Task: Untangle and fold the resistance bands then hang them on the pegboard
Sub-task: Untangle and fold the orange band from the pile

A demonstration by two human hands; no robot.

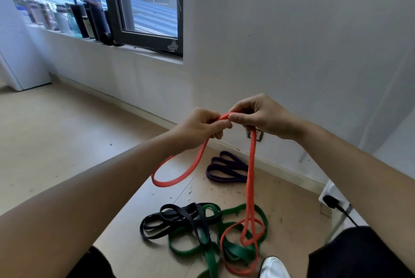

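Both hands are closed on the orange band (251, 165) at frame centre. The left hand (199, 126) and right hand (262, 118) pinch its folded top between thumb and fingers, knuckles almost touching.

Surroundings:
- One orange loop hangs free at 7 o'clock from the hands. The doubled strand drops at 6 o'clock to the floor (56, 143).
- The strand's lower loops lie across the green band (211, 259), which is tangled with the black band (177, 212) at 7 o'clock.
- The purple band (224, 168) lies folded and apart, near the wall (292, 41), behind the hanging strand.
- A white shoe (272, 266) is just beside the orange end at 5 o'clock.
- A plug (330, 201) and cable are at 4 o'clock.

Clearances:
- Open floor extends toward 9 o'clock.
- The wall closes off 12 through 3 o'clock.
- Bottles (89, 19) line the windowsill (134, 49) at 10 o'clock.
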